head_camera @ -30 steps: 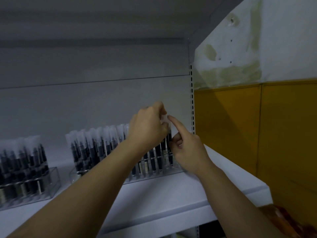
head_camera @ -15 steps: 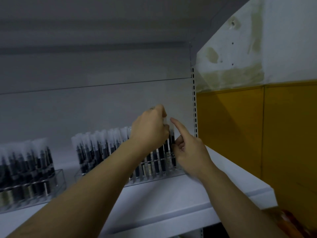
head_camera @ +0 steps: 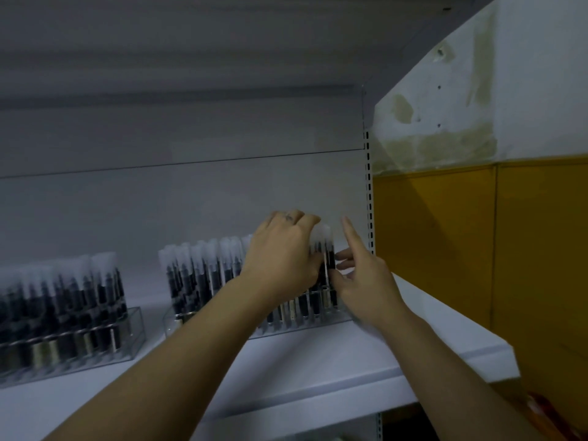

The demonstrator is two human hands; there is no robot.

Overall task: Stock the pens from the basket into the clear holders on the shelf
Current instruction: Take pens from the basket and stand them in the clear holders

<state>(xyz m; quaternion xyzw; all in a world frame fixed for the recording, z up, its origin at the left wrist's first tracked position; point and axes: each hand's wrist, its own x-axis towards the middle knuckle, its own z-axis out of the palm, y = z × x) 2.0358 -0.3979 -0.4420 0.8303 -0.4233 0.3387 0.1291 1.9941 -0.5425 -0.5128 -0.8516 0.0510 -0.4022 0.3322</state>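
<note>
Both our hands were up at the right end of the row. The pens (head_camera: 203,268) stood upright, frosted caps up, packed in the clear holder (head_camera: 173,318) on the white shelf (head_camera: 318,370). Our left hand (head_camera: 281,259) was curled over the last caps, back towards us, fingertips hidden, so we could not tell whether it gripped a pen. Our right hand (head_camera: 362,278) was just beside it, index finger (head_camera: 350,233) straight and pointing up, the other fingers loosely stretched against the end pens, holding nothing. A second holder (head_camera: 135,329), full too, sat well apart on the left. Yellow wall panel (head_camera: 429,243) was on the right.
</note>
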